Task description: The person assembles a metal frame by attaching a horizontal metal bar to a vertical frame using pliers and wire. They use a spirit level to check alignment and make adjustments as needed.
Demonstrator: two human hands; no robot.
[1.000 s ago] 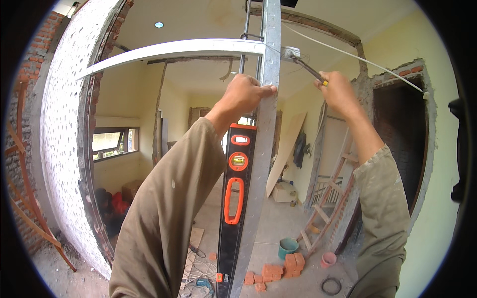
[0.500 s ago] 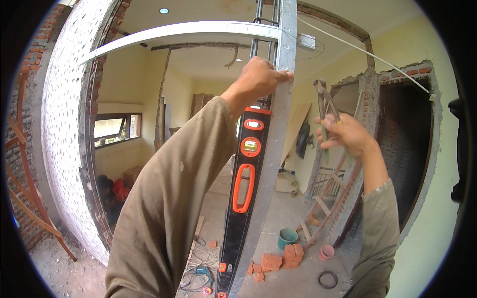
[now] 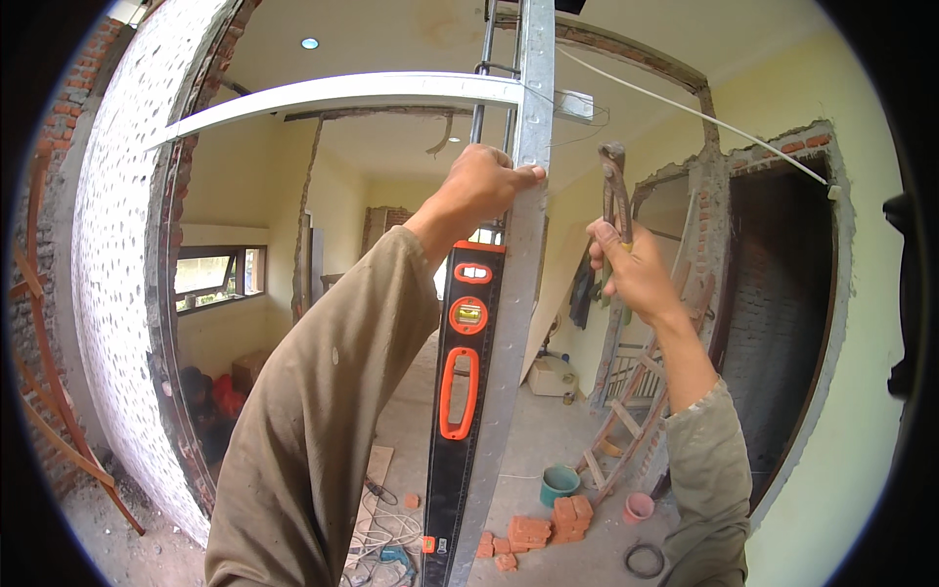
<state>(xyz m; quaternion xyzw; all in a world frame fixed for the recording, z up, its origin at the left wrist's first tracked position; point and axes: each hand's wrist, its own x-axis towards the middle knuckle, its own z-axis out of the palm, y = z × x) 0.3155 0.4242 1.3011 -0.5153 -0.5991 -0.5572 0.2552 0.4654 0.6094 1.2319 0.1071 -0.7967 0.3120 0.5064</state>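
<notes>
My left hand (image 3: 481, 183) is closed on the upright metal profile (image 3: 529, 147), its thumb resting on the front face. Behind those fingers run thin steel rebars (image 3: 478, 122). Just below the hand, a long black spirit level (image 3: 460, 382) with orange trim stands upright along the profile's left side. To the right of the profile, in mid-air, my right hand (image 3: 636, 269) grips a pair of pincers (image 3: 613, 186), jaws upward. The pincers are apart from the profile, and my palm partly hides their handles. A horizontal metal bar (image 3: 333, 90) meets the profile above my left hand.
Broken orange bricks (image 3: 530, 531), a green bucket (image 3: 560, 483) and a pink bucket (image 3: 638, 507) are on the floor. A wooden ladder (image 3: 626, 421) leans at right. Tangled cables (image 3: 391, 528) and a teal power tool (image 3: 395, 563) lie lower down. A person (image 3: 199, 396) crouches at left.
My right hand has shifted left, nearer the profile, and the pincers have turned so their arms look closer together. My left hand stays on the profile. The view has tilted slightly upward.
</notes>
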